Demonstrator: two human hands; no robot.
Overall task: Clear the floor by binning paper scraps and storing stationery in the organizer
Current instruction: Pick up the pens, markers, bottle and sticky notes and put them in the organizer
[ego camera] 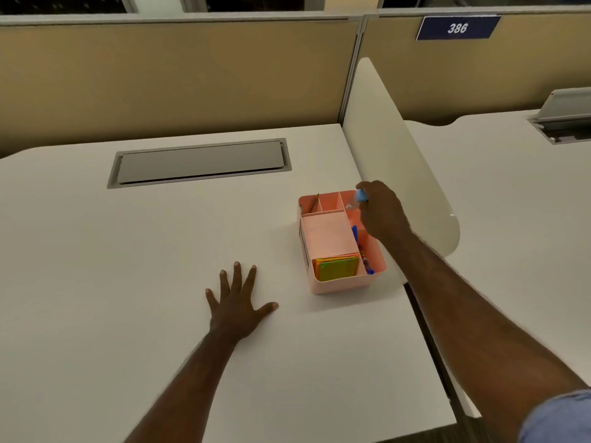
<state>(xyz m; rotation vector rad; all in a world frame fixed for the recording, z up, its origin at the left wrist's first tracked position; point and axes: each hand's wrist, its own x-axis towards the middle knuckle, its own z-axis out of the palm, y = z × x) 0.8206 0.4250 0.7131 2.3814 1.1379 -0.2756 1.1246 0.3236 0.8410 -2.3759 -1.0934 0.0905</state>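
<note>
The left hand [238,300] lies flat and open on the white surface [128,282], fingers spread, holding nothing and bracing the body. At about two o'clock from it stands the pink organizer [343,284], near the surface's right edge and just beside the rounded divider [393,148]. Its nearest compartment holds a stack of sticky notes [337,266], green and orange; the long slot at three o'clock holds pens [364,254]; the wide middle section looks bare; a far cell at eleven o'clock holds something thin and dark that I cannot identify. The right hand [382,211] hovers over the far right cell, closed on a small clear bottle with a blue cap [358,199], tip angled down. To place it well, I judge it should be lowered upright into that cell and released only once seated, so it does not tip.
</note>
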